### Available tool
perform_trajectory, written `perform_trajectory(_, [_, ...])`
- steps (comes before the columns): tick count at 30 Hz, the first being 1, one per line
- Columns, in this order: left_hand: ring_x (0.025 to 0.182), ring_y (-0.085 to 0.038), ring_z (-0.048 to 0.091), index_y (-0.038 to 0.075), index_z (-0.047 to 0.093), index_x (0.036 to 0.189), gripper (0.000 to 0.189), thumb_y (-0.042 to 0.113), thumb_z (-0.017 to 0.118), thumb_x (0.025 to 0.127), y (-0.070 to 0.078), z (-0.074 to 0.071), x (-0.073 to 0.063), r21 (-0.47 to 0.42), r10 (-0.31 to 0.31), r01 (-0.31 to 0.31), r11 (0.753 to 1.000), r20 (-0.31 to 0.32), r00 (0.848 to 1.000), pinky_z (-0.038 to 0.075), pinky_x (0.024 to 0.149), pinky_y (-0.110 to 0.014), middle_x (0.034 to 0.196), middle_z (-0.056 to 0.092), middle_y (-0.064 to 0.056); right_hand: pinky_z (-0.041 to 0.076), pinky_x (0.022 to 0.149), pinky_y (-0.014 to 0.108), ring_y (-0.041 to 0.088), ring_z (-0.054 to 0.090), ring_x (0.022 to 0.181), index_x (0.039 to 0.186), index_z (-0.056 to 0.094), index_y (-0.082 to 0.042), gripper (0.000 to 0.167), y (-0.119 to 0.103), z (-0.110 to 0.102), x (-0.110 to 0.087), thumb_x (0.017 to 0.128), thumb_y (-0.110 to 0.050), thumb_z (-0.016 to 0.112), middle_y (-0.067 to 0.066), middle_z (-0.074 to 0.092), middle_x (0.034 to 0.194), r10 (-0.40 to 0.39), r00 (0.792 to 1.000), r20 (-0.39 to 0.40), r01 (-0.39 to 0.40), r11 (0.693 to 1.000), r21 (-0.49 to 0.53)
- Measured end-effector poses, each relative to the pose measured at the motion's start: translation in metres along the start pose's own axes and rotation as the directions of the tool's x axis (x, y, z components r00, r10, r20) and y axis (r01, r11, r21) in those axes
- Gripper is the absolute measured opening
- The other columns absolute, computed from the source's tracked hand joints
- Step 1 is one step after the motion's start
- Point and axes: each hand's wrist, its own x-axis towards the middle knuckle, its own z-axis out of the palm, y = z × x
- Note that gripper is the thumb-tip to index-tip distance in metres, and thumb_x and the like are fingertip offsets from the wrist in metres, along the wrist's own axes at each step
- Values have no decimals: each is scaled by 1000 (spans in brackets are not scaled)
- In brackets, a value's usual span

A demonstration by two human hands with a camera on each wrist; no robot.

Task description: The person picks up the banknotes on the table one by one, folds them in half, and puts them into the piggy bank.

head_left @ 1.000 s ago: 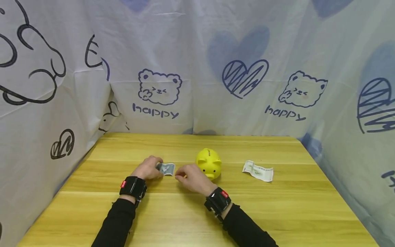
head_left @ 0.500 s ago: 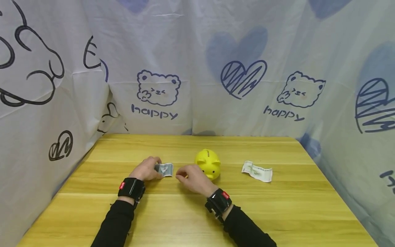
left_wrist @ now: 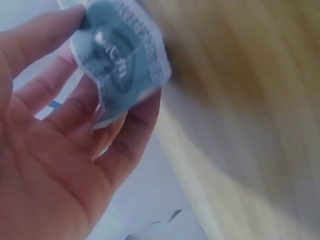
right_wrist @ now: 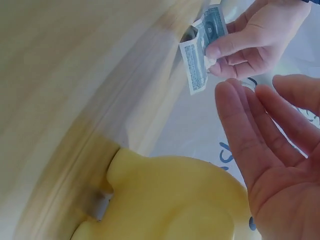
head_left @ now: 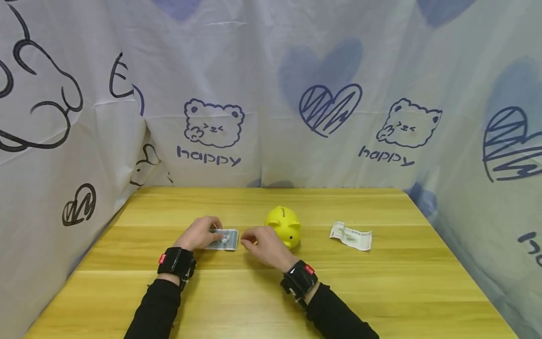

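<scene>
My left hand pinches a creased blue-grey banknote between thumb and fingers, low over the left half of the table. Its oval print faces the left wrist camera, where the note bends across the fingers. In the right wrist view the note looks folded, one end sticking out past the thumb. Just right of it hangs my right hand, holding nothing, its fingers loosely bent. A yellow piggy bank with a slot on top stands behind the right hand, which covers part of its front.
Another banknote, pale and curled at one end, lies right of the piggy bank. The wooden table meets a white printed curtain at the back, with more curtain along both sides.
The left hand has gripped the banknote, which now shows more of its face and sits slightly nearer. The right hand stays in place. The head view has shifted a little.
</scene>
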Motion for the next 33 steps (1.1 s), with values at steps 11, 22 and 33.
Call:
perform_trajectory(11, [80, -16, 59, 13, 74, 95, 9, 15, 66, 94, 9, -6, -2, -141, 126, -128, 982, -19, 992, 48, 73, -32, 93, 70, -3, 55, 80, 25, 13, 69, 95, 111, 72, -6, 19, -3, -1, 1, 96, -13, 63, 6, 74, 108, 41, 996, -81, -41, 999, 8])
perform_trajectory(22, [85, -17, 60, 11, 73, 103, 14, 8, 62, 95, 23, -10, -4, -228, 165, -164, 960, -11, 986, 49, 75, -31, 100, 71, -5, 55, 90, 35, 23, 68, 108, 121, 67, -3, 27, -2, 1, 1, 95, -6, 62, 12, 70, 120, 55, 994, -92, -54, 998, 11])
perform_trajectory(33, [92, -24, 59, 5, 71, 107, 17, 7, 59, 96, 32, -14, -9, -372, 248, -224, 901, 16, 969, 47, 77, -34, 107, 70, -14, 55, 88, 32, 25, 67, 106, 134, 56, -3, 40, -3, 5, -3, 95, -6, 62, 15, 60, 133, 62, 994, -92, -61, 998, 11])
